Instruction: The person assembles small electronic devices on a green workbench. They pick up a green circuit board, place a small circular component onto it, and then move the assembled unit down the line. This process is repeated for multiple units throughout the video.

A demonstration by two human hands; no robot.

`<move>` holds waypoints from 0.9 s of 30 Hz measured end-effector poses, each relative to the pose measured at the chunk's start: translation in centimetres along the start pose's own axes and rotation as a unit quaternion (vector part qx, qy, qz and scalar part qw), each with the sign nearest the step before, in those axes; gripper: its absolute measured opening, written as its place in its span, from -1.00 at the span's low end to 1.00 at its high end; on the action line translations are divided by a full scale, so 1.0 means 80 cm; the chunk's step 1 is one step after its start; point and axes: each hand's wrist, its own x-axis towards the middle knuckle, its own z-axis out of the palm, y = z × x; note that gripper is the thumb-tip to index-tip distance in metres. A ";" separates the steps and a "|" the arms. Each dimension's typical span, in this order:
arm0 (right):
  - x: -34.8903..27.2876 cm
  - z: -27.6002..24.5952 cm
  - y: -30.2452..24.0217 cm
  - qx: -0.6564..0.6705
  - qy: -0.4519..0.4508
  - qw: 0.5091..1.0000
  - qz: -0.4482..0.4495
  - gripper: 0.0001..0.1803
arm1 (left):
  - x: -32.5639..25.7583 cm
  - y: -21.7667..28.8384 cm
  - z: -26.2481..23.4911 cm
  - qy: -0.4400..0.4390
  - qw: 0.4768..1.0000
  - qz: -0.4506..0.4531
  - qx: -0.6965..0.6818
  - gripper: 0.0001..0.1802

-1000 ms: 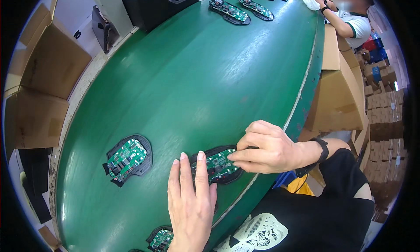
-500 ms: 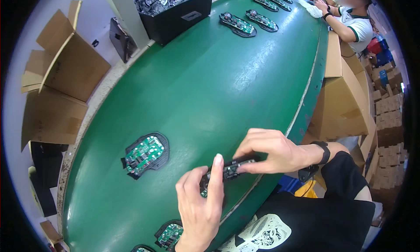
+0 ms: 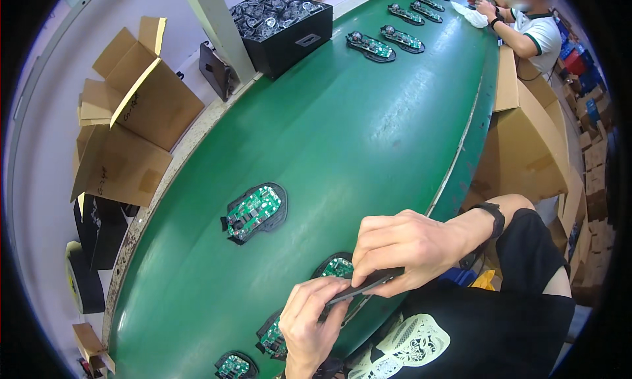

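Okay, both hands busy. Left hand point(image 3: 309, 320) pinches one end of a thin dark part point(image 3: 376, 279), fingers curled close; right hand point(image 3: 409, 250) grips the other end, thumb under, fingertips pressing on top. Neither hand is spread wide.

Part sits right between the two hands, in front of the person's body, tipped up nearly edge-on. Long axis slants from the left hand, lower, up to the right hand, higher. Both hands touch it, so neither is nearer. Looks black or dark grey, slim, slightly curved, with a paler rim. Can't tell from here what's on its hidden side.

Just beyond the part, partly covered by it and the fingers: near board point(image 3: 338, 267), green, in a black base. Another, the lower board point(image 3: 273, 336), shows just left of the left hand, partly hidden by it; bottom board point(image 3: 235, 366) is further down-left. Lone board point(image 3: 255, 211) lies well apart, up-left, fully visible on the green belt point(image 3: 329, 148).

Further out: more boards in bases point(image 3: 370, 46) up the belt, a black bin point(image 3: 289, 56) of clear round pieces by the far edge, cardboard boxes point(image 3: 125, 165) left, a big carton point(image 3: 526, 148) right, and a co-worker point(image 3: 541, 40) at the top right.
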 end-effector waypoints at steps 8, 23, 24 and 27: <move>0.015 -0.011 -0.010 0.033 -0.017 0.999 0.028 -0.75 | 0.010 0.012 -0.011 -0.008 1.000 0.004 -0.001 -0.59; 0.018 -0.012 -0.007 -0.061 0.006 0.998 0.024 -0.74 | 0.029 0.018 -0.020 0.002 0.999 -0.038 0.032 -0.68; 0.019 -0.012 -0.006 -0.062 0.008 0.998 0.024 -0.74 | 0.030 0.018 -0.019 0.002 0.999 -0.042 0.033 -0.68; 0.019 -0.011 -0.002 -0.066 0.009 0.997 0.026 -0.75 | 0.035 0.016 -0.018 0.004 0.999 -0.041 0.033 -0.69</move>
